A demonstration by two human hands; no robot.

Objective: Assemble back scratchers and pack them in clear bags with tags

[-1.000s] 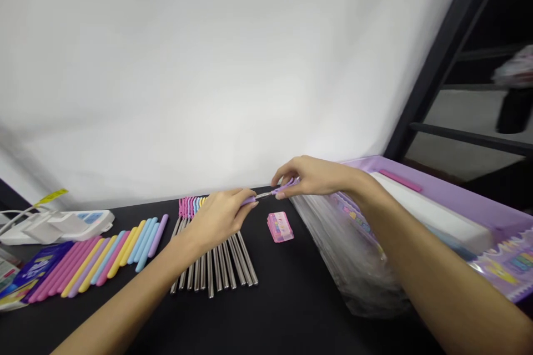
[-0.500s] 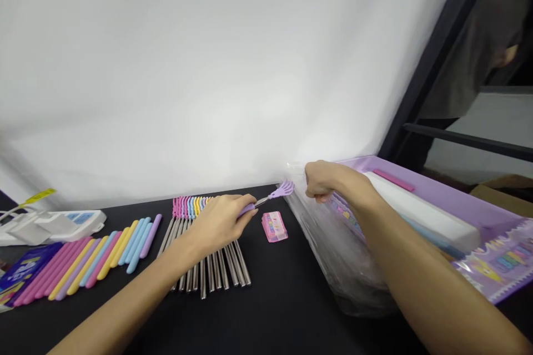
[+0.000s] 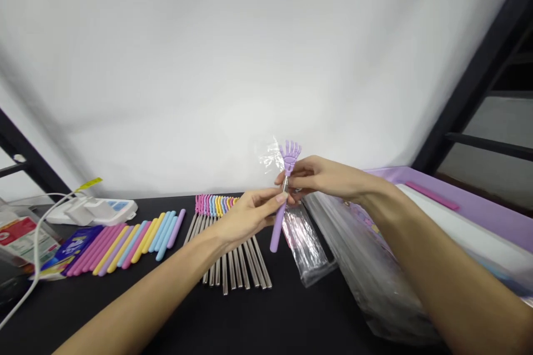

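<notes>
My left hand [image 3: 250,212] is closed on a purple back scratcher [image 3: 277,230], thumb over the top of its handle. The scratcher stands nearly upright, its claw-shaped head up and a short length of metal shaft showing. Just behind it, my right hand [image 3: 322,178] pinches a clear plastic bag [image 3: 307,249], which hangs down to the black table and also sticks up behind the claw. Some right fingertips are hidden by the scratcher. Beneath my left hand lies a row of metal scratcher shafts [image 3: 233,269] with pink, blue and yellow heads.
Coloured handles [image 3: 137,241] lie in a row at the left, beside a blue packet [image 3: 75,249]. Behind them is a white power strip [image 3: 122,209] with a cable. A pile of clear bags [image 3: 358,266] leans against a purple box [image 3: 393,173] at the right.
My right hand has come left from the bag pile, bringing one clear bag. The scratcher has turned upright in my left hand, and both hands are now together. The view has shifted left.
</notes>
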